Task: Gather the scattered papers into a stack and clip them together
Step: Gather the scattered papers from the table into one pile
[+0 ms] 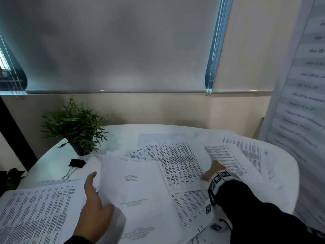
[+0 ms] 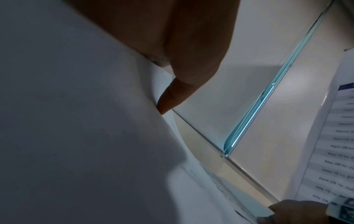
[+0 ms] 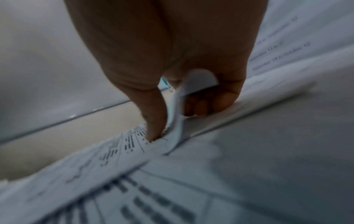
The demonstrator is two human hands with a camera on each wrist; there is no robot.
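Printed papers [image 1: 181, 161] lie scattered and overlapping over a white round table [image 1: 123, 134]. My left hand [image 1: 95, 194] holds the left edge of a mostly blank title sheet [image 1: 139, 191], thumb on top. In the left wrist view that sheet [image 2: 86, 121] covers most of the hand [image 2: 172, 91]. My right hand [image 1: 213, 170] pinches the right edge of a sheet of printed tables [image 1: 182, 169]. The right wrist view shows this edge [image 3: 178, 121] curled up between thumb and fingers [image 3: 201, 106]. A black binder clip [image 1: 77, 163] with wire handles lies apart at the table's left.
A small potted plant [image 1: 75, 124] stands at the table's back left, just behind the clip. A printed banner [image 1: 299, 103] hangs close on the right. More table sheets [image 1: 40, 213] overhang the near left edge. A window blind [image 1: 114, 50] and wall are behind.
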